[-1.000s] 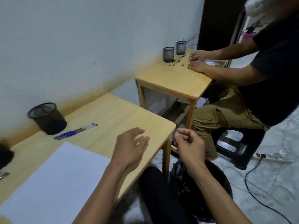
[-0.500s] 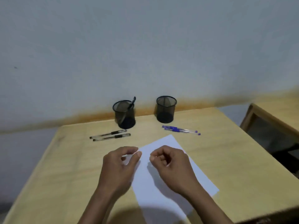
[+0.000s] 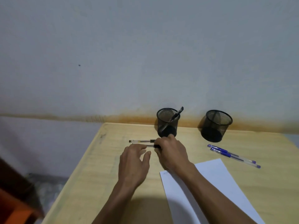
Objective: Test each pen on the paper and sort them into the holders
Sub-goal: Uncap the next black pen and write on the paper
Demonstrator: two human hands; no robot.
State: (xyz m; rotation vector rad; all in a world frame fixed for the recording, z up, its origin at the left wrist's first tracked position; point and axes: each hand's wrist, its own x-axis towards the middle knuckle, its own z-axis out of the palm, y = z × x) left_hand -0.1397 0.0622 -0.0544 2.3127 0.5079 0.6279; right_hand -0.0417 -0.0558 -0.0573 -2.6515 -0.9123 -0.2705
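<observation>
Two black-gripped clear pens are lying side by side near the left holder (image 3: 167, 122): the far pen (image 3: 141, 141) is resting flat, while the near pen (image 3: 149, 145) is being gripped at its black section, seemingly lifted slightly. A black pen (image 3: 177, 114) is leaning inside that black mesh cup. The right holder (image 3: 216, 126) is standing apart, with two blue pens (image 3: 233, 156) lying before it beside the white paper (image 3: 215, 183).

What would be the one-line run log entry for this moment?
right hand: grips nearer black pen | left hand: open, beside it | left holder: one pen | blue pens: untested
</observation>
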